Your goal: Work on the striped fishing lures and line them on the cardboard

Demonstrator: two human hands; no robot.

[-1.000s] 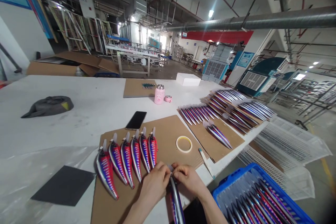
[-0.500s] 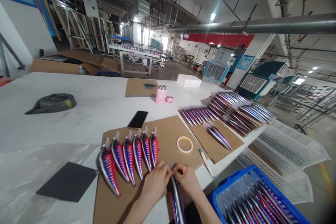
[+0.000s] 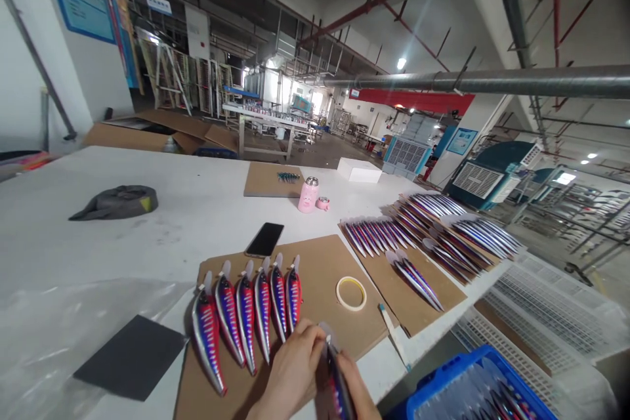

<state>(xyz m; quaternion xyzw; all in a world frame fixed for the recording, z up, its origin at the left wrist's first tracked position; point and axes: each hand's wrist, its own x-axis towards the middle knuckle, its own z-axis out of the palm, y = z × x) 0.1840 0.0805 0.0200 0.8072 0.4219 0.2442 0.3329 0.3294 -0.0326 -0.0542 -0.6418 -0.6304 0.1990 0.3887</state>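
Observation:
My left hand (image 3: 294, 371) and my right hand (image 3: 358, 386) are closed together on one red, blue and silver fishing lure (image 3: 337, 380) at the bottom edge of the view, over a cardboard sheet (image 3: 319, 275). The lure's clear lip points up between my fingertips. Left of my hands, several matching lures (image 3: 246, 315) lie side by side in a row on the same sheet. A roll of tape (image 3: 351, 293) lies on the sheet to the right.
A black phone (image 3: 264, 239), a pink bottle (image 3: 308, 195) and a grey cloth (image 3: 115, 202) sit on the white table. More lures lie on cardboard sheets (image 3: 418, 230) at right. A blue crate (image 3: 443, 384) holds lures at bottom right. A dark sheet (image 3: 128, 356) lies at left.
The view has tilted upward, so my hands and the held lure sit lower in the frame. Both hands stay closed on the lure.

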